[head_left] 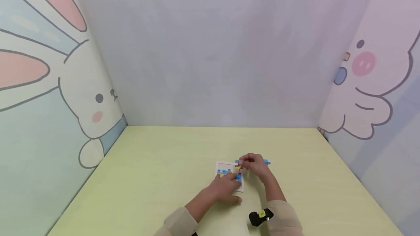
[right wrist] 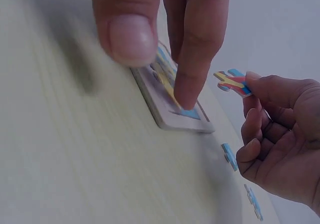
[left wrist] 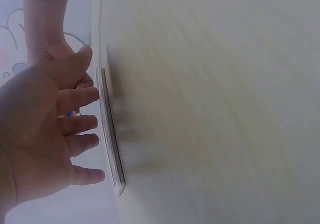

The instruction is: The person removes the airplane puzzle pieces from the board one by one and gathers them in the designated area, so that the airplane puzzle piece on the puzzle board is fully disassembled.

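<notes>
A white-rimmed jigsaw tray lies on the table with blue and yellow pieces in it. My left hand reaches over its near part; in the right wrist view a fingertip presses on the pieces. The left wrist view shows that hand with its fingers spread along the tray's edge. Above the tray's far right corner, my right hand pinches a blue, yellow and red jigsaw piece between thumb and finger. Part of the tray is hidden under the left hand.
Beyond the right hand lies a loose blue piece. In the right wrist view two loose pieces, one nearer the tray and one farther off, lie on the table. Printed walls enclose the pale table.
</notes>
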A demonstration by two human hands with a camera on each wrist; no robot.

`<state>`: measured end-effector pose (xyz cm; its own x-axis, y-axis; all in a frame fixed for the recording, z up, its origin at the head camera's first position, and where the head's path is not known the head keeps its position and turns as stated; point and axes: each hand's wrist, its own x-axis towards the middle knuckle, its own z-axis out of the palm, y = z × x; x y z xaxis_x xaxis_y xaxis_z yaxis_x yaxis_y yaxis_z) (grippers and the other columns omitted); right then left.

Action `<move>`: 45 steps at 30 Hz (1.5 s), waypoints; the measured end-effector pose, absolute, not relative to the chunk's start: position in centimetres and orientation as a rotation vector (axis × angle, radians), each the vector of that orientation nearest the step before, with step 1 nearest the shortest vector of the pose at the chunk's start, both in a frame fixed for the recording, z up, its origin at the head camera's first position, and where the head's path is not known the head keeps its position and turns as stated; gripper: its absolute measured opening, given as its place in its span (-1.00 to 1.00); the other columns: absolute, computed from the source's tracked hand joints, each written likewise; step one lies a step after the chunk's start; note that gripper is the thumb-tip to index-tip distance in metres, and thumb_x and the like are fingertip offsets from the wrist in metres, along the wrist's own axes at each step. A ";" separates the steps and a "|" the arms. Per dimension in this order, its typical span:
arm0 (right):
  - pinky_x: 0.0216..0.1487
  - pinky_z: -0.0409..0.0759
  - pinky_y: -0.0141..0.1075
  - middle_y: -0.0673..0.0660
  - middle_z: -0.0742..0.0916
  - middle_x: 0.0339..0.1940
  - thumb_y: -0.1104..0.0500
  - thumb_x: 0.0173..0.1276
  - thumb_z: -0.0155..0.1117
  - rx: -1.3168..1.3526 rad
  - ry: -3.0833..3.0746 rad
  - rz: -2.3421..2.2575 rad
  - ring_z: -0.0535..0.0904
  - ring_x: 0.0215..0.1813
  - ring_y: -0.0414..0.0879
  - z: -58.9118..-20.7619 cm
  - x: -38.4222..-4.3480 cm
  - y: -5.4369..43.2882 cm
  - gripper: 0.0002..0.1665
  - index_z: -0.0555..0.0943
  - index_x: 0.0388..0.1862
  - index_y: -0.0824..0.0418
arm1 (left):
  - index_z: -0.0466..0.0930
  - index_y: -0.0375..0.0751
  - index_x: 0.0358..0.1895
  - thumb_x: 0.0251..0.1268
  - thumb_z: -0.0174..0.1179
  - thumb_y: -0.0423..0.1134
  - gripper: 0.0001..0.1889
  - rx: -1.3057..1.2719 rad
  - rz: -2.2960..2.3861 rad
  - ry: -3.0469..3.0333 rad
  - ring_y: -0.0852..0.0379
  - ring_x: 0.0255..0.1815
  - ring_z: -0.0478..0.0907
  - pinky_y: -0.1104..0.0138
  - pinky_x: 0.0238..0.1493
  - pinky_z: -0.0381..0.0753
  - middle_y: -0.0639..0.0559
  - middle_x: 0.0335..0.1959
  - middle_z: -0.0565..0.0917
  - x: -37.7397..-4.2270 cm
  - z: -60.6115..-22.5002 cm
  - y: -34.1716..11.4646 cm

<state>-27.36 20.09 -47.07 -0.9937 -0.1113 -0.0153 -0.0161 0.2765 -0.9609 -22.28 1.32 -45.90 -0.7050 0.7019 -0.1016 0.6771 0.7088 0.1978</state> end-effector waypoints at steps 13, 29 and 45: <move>-0.33 0.44 -0.20 0.11 0.69 -0.40 0.22 0.23 0.31 0.013 2.545 -1.804 0.49 -0.34 -0.03 -46.3 -26.0 22.1 -0.78 0.62 -0.21 0.35 | 0.48 -0.05 0.20 0.16 0.16 0.22 -0.40 1.053 0.189 2.822 0.11 0.32 0.21 -0.01 0.12 0.33 0.02 0.29 0.35 -21.2 -45.6 -0.8; -0.39 0.36 -0.28 0.09 0.69 -0.37 0.14 0.27 0.28 0.052 2.604 -1.737 0.43 -0.35 -0.07 -45.7 -25.4 26.3 -0.66 0.57 -0.11 0.38 | 0.40 -0.05 0.28 0.19 0.15 0.18 -0.37 1.053 0.225 2.811 -0.01 0.34 0.19 0.04 0.17 0.30 -0.04 0.31 0.32 -20.9 -45.8 -4.1; -0.36 0.40 -0.22 0.09 0.65 -0.33 0.11 0.31 0.25 0.094 2.632 -1.688 0.44 -0.30 -0.03 -46.1 -25.8 29.9 -0.62 0.54 -0.07 0.40 | 0.38 -0.13 0.30 0.13 0.20 0.17 -0.30 0.955 0.265 2.768 0.02 0.28 0.28 0.13 0.08 0.41 -0.06 0.32 0.31 -20.1 -45.8 -4.4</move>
<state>-25.79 29.88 -46.08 -0.9981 0.0432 -0.0437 0.0578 0.4155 -0.9078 -20.12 -4.39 -45.76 -0.7711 0.6233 -0.1303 0.5872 0.7752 0.2331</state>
